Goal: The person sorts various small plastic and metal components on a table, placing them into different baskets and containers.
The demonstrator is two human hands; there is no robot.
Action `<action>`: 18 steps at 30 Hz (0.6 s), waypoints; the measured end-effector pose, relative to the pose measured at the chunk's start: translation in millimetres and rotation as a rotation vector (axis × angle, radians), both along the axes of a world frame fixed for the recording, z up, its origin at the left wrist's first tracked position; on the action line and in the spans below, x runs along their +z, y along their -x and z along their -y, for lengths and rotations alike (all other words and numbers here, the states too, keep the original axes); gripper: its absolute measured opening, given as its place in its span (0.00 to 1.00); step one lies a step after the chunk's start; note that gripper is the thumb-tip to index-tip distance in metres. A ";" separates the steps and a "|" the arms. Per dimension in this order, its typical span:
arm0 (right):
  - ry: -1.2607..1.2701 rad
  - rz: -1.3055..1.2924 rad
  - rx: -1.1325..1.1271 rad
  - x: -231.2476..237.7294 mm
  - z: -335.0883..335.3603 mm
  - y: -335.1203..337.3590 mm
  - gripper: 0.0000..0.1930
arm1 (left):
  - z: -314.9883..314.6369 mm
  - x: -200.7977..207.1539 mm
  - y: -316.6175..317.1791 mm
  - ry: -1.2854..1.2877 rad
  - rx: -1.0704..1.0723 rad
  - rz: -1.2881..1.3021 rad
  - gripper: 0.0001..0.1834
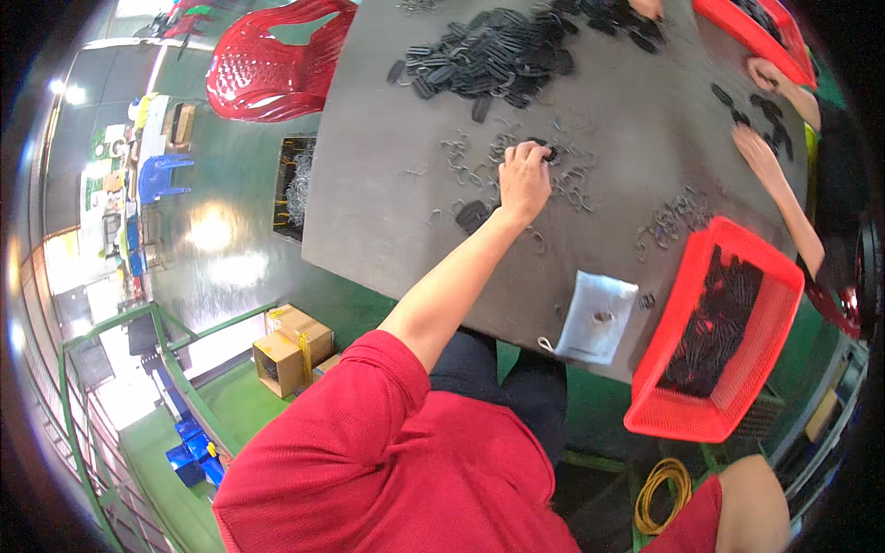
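My left hand (525, 182) reaches to the middle of the grey table (387, 194), fingers closed round a small black plastic piece (548, 150) that is mostly hidden. Small curved metal wire hooks (576, 180) lie scattered around it. By the wrist rests another little group of black pieces (473, 217). Farther off is a big heap of flat, oblong black pieces (489, 57). Only part of my right arm shows at the lower right; its hand is out of the picture.
A red plastic basket (673, 412) holding black pieces stands at the table's right edge, beside a clear pouch (597, 318). Across on the right, a co-worker's hands (758, 152) handle black pieces. A red chair (267, 69) stands at the far left, cardboard boxes (293, 346) below.
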State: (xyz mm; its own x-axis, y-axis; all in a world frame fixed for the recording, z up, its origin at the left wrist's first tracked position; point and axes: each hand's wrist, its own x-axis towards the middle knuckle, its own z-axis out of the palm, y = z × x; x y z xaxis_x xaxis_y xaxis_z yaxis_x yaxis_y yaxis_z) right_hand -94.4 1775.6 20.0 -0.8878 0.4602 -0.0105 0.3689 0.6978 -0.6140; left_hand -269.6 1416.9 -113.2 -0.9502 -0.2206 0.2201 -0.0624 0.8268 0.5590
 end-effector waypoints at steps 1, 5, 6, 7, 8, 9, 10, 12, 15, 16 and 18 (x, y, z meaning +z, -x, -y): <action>-0.012 0.022 0.013 -2.9 4.1 0.3 0.10 | 7.6 -5.3 14.9 0.005 -0.035 0.005 0.13; -0.064 0.067 0.073 -10.3 21.8 17.1 0.10 | 28.3 -15.8 47.9 0.174 -0.228 0.255 0.19; -0.080 0.073 0.088 -11.0 25.8 22.0 0.10 | 29.9 -12.7 55.0 0.169 -0.244 0.309 0.19; -0.092 0.079 0.099 -9.6 29.3 26.3 0.10 | 34.1 -14.1 58.3 0.146 -0.290 0.319 0.19; -0.107 0.087 0.105 -8.0 31.6 28.3 0.10 | 40.5 -15.2 62.8 0.131 -0.339 0.327 0.19; -0.122 0.099 0.112 -6.3 32.4 31.7 0.10 | 45.4 -15.1 68.4 0.111 -0.346 0.337 0.19; -0.133 0.106 0.119 -6.8 37.2 34.8 0.11 | 50.7 -15.1 74.2 0.039 -0.394 0.408 0.18; -0.144 0.119 0.118 -8.6 45.9 40.7 0.11 | 62.2 -20.5 77.1 -0.025 -0.451 0.482 0.18; -0.179 0.158 0.126 -5.7 48.9 44.6 0.11 | 75.7 -18.2 69.6 -0.171 -0.480 0.373 0.19; -0.184 0.162 0.126 -7.9 53.8 46.6 0.11 | 81.0 -15.1 66.6 -0.180 -0.478 0.383 0.19; -0.203 0.181 0.140 -6.5 60.4 50.8 0.11 | 92.2 -6.4 55.7 -0.390 -0.354 0.348 0.19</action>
